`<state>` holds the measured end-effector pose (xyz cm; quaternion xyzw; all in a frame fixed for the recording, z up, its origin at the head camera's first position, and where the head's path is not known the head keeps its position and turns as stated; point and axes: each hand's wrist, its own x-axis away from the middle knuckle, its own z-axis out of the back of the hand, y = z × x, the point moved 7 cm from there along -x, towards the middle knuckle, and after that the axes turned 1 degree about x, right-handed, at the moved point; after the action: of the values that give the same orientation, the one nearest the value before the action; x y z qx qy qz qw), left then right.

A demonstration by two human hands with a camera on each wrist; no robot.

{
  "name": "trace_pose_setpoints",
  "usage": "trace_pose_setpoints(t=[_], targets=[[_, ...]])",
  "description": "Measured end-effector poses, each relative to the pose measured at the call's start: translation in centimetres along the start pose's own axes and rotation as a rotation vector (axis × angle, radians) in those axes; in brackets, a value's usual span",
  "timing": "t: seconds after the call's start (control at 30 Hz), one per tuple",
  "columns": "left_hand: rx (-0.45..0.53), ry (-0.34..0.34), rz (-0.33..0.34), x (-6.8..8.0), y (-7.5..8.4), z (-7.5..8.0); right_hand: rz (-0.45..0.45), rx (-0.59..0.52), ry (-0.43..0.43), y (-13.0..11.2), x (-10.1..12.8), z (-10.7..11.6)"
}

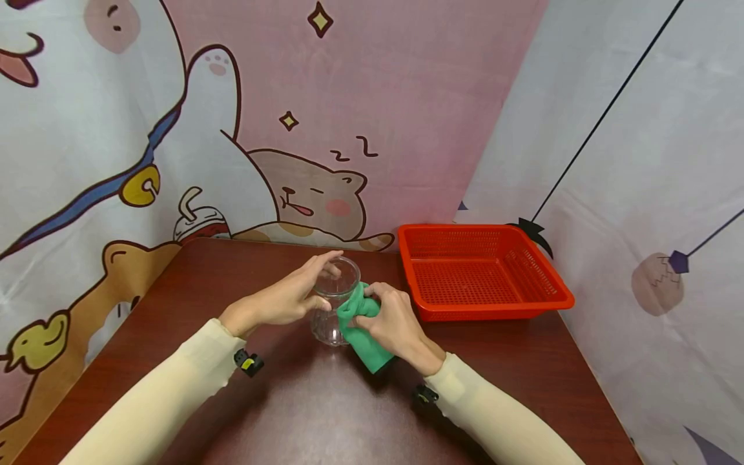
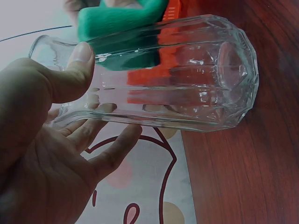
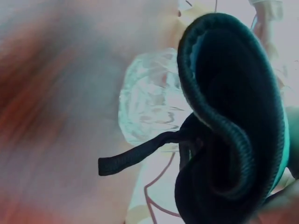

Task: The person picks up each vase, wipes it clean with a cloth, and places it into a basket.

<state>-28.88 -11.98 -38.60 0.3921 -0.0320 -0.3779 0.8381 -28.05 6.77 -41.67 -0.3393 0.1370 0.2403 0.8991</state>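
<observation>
Near the head view's centre, the left hand (image 1: 285, 299) held a glass jar (image 1: 328, 321) between thumb and fingers; the right hand (image 1: 394, 321) gripped a green cloth (image 1: 369, 349) beside it.

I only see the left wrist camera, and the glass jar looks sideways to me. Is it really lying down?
Observer: No, in the head view the glass jar has its open mouth facing up.
Child: Oh! What's to the right of it?
Observer: A red basket, wide open at the top, in the head view.
Child: Does the green cloth have anything on it I can't see?
Observer: Yes, the right wrist view shows a dark strip poking out beside its folded edge.
</observation>
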Motion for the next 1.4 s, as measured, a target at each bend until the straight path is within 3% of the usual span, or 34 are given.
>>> trace_pose_setpoints(t=[0.63, 0.9, 1.4], targets=[[0.003, -0.004, -0.005, 0.1, 0.0, -0.2, 0.066, -0.164, 0.112, -1.8, -0.9, 3.9], [0.000, -0.004, -0.001, 0.2, 0.2, -0.1, 0.138, -0.148, 0.139, -2.9, -0.9, 5.4], [-0.025, 0.015, 0.055, 0.7, 0.8, 0.0, 0.141, -0.141, 0.129, -2.9, -0.5, 5.7]])
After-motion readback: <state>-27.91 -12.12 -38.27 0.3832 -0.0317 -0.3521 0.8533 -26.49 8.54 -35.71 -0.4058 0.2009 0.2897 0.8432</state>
